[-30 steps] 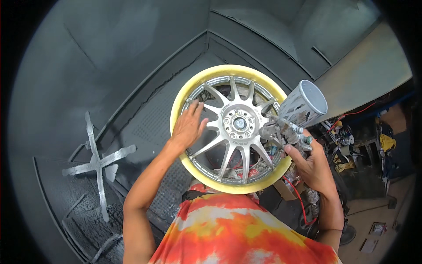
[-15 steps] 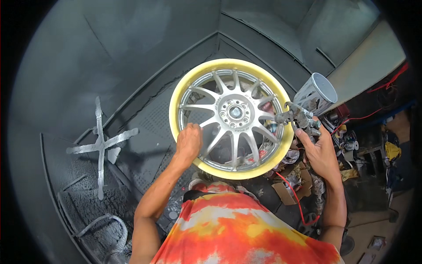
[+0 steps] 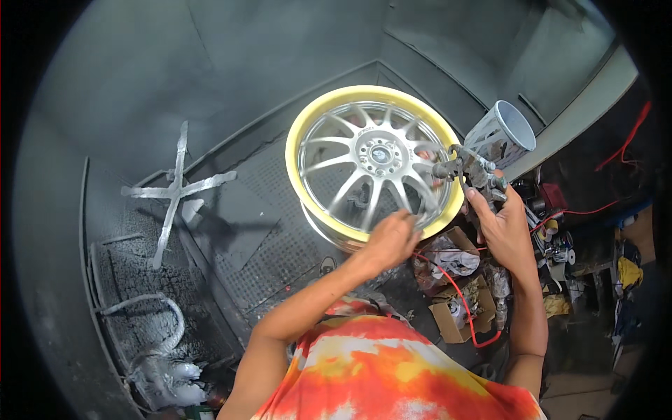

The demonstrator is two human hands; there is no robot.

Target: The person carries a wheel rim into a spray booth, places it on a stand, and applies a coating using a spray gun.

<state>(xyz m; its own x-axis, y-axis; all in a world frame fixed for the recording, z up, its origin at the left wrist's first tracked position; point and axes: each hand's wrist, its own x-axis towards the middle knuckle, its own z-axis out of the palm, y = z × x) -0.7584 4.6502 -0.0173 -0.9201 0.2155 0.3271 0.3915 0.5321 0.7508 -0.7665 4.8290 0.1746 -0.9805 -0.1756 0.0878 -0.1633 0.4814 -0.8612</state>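
At upper centre, your yellow-rimmed, round metal wheel (image 3: 380, 155) has spokes (image 3: 348, 192) already silver, work left unclear; your right hand (image 3: 505, 227) wraps its fingers around a grey metal spray gun (image 3: 470, 169), your left hand (image 3: 390, 243) too blurred to tell finger state.

Paint workshop: spray gun (image 3: 476, 168), wheel (image 3: 381, 155)

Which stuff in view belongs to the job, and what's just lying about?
In the job:
spoked wheel rim with yellow lip; left hand, blurred, at its near edge
spray gun with pale cup, held in right hand

Apparently just lying about:
silver cross-shaped frame
open cardboard box
yellow cloth, it seems
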